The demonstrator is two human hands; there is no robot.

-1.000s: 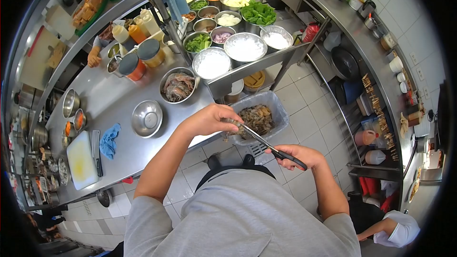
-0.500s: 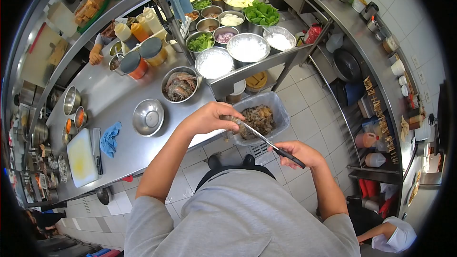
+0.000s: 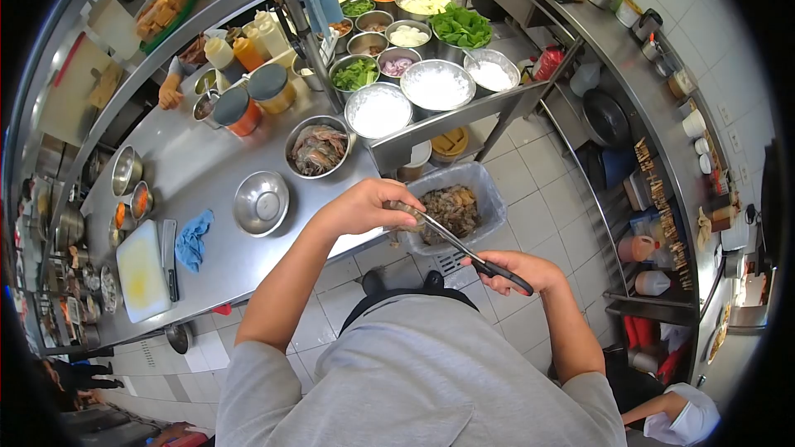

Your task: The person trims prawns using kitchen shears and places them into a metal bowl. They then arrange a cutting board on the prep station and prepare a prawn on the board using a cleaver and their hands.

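Observation:
My left hand [image 3: 379,205] pinches a greyish raw shrimp [image 3: 404,213] between thumb and fingers; part of it is hidden by the fingers. In my right hand [image 3: 523,270] is what looks like a pair of slim scissors [image 3: 451,240] with a black handle, its metal tip at the shrimp by my left fingertips. Below both hands stands a plastic-lined tub [image 3: 494,209] with a heap of shrimp scraps [image 3: 451,212]. On the steel table to the left sit a bowl of whole raw shrimp [image 3: 318,149] and a steel bowl [image 3: 261,204] with nothing visible in it.
A cutting board [image 3: 142,273], a knife [image 3: 170,261] and a blue cloth [image 3: 194,240] lie on the table [image 3: 224,277]. Bowls of white powder [image 3: 378,110] and chopped vegetables [image 3: 356,74] stand ahead. Another person's hand [image 3: 170,93] shows across the table.
My hands stay nearly in place, with the shrimp and scissors still held together. The view has shifted slightly. The other person's hand has barely moved.

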